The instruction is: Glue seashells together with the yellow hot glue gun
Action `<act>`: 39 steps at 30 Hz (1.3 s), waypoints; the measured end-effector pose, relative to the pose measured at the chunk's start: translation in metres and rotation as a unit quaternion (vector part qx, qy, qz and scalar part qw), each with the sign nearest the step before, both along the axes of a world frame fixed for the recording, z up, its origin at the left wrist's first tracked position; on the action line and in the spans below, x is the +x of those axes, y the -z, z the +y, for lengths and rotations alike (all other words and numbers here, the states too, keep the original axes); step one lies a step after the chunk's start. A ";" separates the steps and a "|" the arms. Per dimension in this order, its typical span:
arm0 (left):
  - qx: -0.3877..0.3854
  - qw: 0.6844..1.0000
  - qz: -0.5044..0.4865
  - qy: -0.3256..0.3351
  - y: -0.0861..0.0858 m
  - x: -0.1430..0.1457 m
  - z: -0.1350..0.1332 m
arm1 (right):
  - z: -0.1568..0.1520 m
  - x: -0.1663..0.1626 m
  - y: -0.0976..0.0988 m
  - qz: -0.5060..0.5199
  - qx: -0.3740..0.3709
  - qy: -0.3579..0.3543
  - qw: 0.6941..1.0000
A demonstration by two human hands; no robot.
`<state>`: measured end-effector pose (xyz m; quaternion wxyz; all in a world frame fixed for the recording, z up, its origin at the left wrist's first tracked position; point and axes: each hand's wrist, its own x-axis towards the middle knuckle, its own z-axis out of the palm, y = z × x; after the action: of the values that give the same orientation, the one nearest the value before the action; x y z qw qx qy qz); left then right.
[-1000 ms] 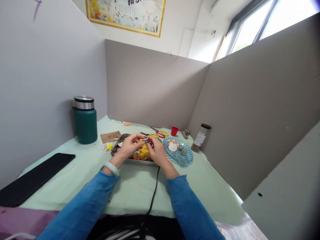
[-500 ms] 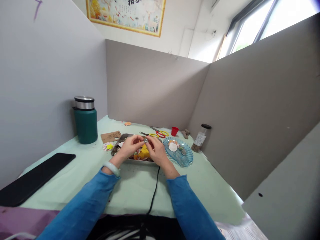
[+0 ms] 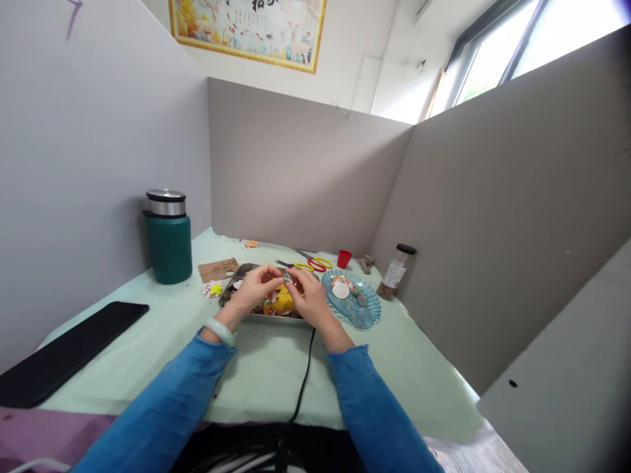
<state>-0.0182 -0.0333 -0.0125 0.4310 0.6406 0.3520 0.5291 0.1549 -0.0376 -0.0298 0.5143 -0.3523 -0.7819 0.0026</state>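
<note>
Characters on framed picture, bottle label, both unreadable

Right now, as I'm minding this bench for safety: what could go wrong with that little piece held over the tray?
1. The small silvery piece is pinched only by fingertips of the left hand and right hand; a slip would likely drop it into the cluttered metal tray.
2. The black cord runs between the sleeves to the table edge; an arm could snag it.
3. The blue dish sits close by the right hand and might get knocked.
</note>
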 end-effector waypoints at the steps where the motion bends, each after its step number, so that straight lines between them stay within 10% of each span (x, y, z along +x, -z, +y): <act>1: -0.001 1.000 -0.003 0.006 0.000 0.000 0.000 | 0.000 0.000 0.000 -0.003 -0.001 -0.006 1.000; 39: -0.032 0.999 -0.022 -0.014 -0.005 0.005 -0.006 | 0.002 0.001 -0.001 -0.007 -0.001 -0.053 0.999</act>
<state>-0.0137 -0.0392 -0.0077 0.4516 0.6093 0.3681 0.5378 0.1559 -0.0358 -0.0293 0.5078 -0.3114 -0.8027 0.0284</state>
